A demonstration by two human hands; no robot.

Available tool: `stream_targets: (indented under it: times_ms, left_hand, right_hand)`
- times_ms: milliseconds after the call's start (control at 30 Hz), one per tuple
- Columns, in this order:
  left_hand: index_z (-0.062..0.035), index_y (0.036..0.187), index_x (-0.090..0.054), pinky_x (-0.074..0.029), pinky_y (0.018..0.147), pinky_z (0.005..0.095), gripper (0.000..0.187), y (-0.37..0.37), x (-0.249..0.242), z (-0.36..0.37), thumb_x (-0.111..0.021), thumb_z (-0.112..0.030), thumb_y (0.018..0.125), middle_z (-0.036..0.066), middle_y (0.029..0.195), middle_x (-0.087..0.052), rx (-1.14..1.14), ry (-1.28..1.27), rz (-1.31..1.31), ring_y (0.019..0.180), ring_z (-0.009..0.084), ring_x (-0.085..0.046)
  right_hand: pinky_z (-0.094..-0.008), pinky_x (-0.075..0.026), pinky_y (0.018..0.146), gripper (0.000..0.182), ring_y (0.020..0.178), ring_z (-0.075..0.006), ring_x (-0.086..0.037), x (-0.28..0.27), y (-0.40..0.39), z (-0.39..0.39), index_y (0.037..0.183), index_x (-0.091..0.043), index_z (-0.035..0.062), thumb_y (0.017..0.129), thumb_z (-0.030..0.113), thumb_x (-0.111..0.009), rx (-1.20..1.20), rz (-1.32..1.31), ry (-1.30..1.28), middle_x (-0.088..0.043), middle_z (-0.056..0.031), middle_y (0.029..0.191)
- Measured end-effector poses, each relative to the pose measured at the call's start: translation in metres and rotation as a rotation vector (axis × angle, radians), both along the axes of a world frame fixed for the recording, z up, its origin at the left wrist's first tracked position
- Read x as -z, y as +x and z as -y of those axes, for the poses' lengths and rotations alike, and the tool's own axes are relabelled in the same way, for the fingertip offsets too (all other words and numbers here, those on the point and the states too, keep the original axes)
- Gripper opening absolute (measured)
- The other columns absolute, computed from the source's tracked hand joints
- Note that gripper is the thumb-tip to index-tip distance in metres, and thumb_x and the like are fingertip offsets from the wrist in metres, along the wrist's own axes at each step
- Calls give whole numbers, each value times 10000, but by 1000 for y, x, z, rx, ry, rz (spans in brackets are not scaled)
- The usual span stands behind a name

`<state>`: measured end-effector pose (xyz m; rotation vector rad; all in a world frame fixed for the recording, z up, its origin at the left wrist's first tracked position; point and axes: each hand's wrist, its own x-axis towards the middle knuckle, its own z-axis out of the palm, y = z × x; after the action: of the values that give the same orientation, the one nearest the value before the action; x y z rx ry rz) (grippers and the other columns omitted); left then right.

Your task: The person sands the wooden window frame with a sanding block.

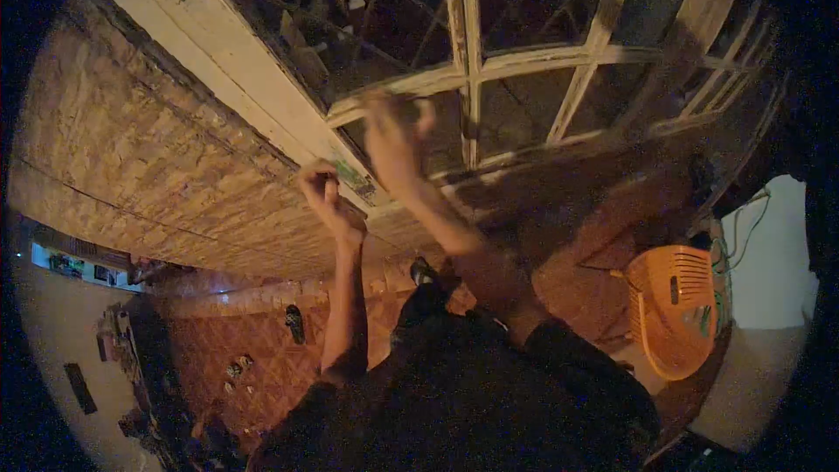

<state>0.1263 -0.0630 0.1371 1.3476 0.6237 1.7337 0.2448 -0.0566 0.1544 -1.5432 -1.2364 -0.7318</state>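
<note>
Brick wall [131, 140], one window frame [489, 61], two hands [328, 197]

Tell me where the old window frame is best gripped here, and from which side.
Probably the bare pale outer rail of the window frame, taken from the wall-side edge: it is broad, solid and unglazed. The thin glazing bars look frail. The left hand already sits at this rail; the right hand is on a bar.

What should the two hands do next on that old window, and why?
Probably keep the right hand steadying the white window frame at its lower bar, while the left hand, closed around something small I cannot make out, works at the frame's edge by the chipboard wall. Both hands already sit at that corner.
</note>
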Motion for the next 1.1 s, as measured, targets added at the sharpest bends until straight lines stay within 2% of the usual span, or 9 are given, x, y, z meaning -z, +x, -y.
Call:
stream_targets:
  times_ms: [133,233,300,400,467,600,733,900,1100]
  left_hand:
    - [-50,1026,-501,-348,812,319,350,4,-15,-35,-585,-347,863,51,979,-497,-29,94,2,893,166,-437]
    - [-26,1050,-502,-360,857,346,360,-2,-11,-63,-559,-337,876,75,987,-507,-74,78,-18,923,189,-458]
    - [-16,1053,-499,-363,866,355,361,-5,0,-73,-550,-329,881,84,989,-509,-91,9,-48,925,197,-466]
    - [9,1047,-501,-372,861,362,359,-1,7,-96,-533,-311,887,109,986,-514,-150,104,-63,922,213,-476]
    - [29,1055,-499,-378,846,362,392,-3,3,-109,-530,-325,889,120,984,-520,-161,374,-102,920,219,-483]
    - [22,1050,-506,-398,824,353,434,-17,18,-132,-535,-378,884,125,979,-520,-107,334,-76,918,231,-484]
    - [20,1049,-505,-400,823,353,434,-14,34,-147,-540,-379,882,123,978,-520,-27,436,-120,913,231,-485]
    - [18,1048,-504,-403,822,354,434,-16,47,-156,-546,-381,880,122,977,-519,99,598,-195,907,230,-487]
    - [14,1046,-503,-405,820,354,434,-17,56,-157,-553,-382,878,120,975,-518,174,608,-216,899,228,-488]
  right_hand:
    - [-560,-219,988,352,994,-220,-582,0,22,1,1181,-553,6,829,20,-546,-19,-12,-193,-625,-111,1124]
    - [-684,-186,966,359,1017,-329,-565,2,61,4,1162,-573,4,805,26,-545,-259,-556,-113,-613,-165,1093]
    - [-553,-222,953,318,971,-250,-599,-3,33,4,1143,-567,21,825,37,-547,171,17,-187,-635,-127,1032]
    - [-604,-217,963,333,1089,-293,-549,9,-15,-16,1145,-596,52,817,35,-537,-170,8,-112,-617,-100,1175]
    - [-558,-204,968,292,988,-236,-596,8,3,-10,1122,-573,42,833,39,-533,-58,-10,-120,-638,-126,1008]
    - [-371,-465,891,303,990,-301,-578,10,54,-5,1111,-572,-5,820,-4,-489,108,-85,-1,-591,-176,1127]
    - [-400,-403,951,316,1070,-278,-551,17,-32,-20,1148,-558,8,839,51,-511,139,18,-342,-576,-172,1183]
    - [-438,-360,966,337,1116,-257,-512,8,36,-1,1198,-534,38,873,125,-518,238,-114,-170,-564,-164,1212]
    - [-486,-329,972,370,1158,-242,-471,-7,-33,-13,1259,-501,75,913,203,-520,280,-101,-533,-554,-159,1225]
